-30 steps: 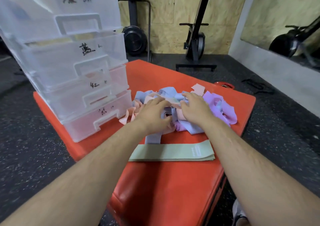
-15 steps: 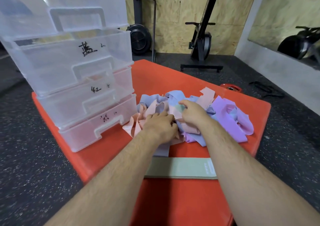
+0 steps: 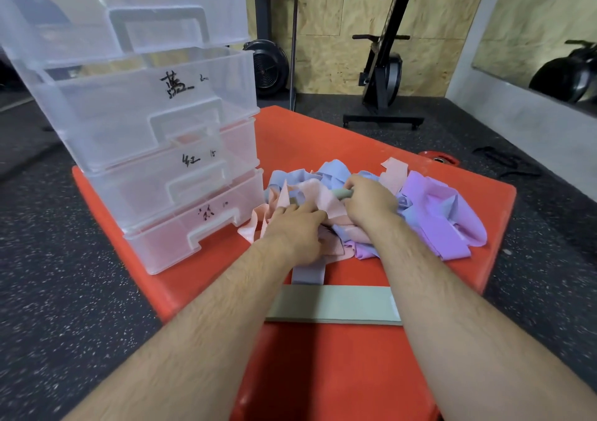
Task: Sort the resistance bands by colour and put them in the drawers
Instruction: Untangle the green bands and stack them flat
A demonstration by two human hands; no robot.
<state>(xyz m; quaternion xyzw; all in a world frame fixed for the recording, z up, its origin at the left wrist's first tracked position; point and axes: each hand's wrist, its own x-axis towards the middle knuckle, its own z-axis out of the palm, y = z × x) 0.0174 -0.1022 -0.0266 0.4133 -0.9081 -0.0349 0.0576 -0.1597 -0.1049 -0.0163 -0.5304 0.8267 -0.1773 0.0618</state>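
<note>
— What differs from half a second ago?

— The right hand (image 3: 371, 202) now has a bunched green band (image 3: 343, 193) sticking out past its fingers. Before, only a pale green patch showed under them. A pink band (image 3: 323, 201) also spreads wider between the two hands.

— How is that right hand set?

— Its fingers are curled tight round the bunched green band, on top of the pile of resistance bands (image 3: 436, 217).

— And the left hand (image 3: 292, 231)?

— It lies on the near left side of the pile with its fingers fairly straight, pressing on the pink band. It grips nothing that I can see.

— Where is everything?

— The pile of pink, blue and purple bands sits mid-way along the red mat (image 3: 323, 139). A flat green band (image 3: 332, 304) lies apart from it, nearer the person, partly under both forearms. The stack of clear drawers (image 3: 155, 130) stands on the mat's left side, and its lowest drawer is just beside the pile.
</note>
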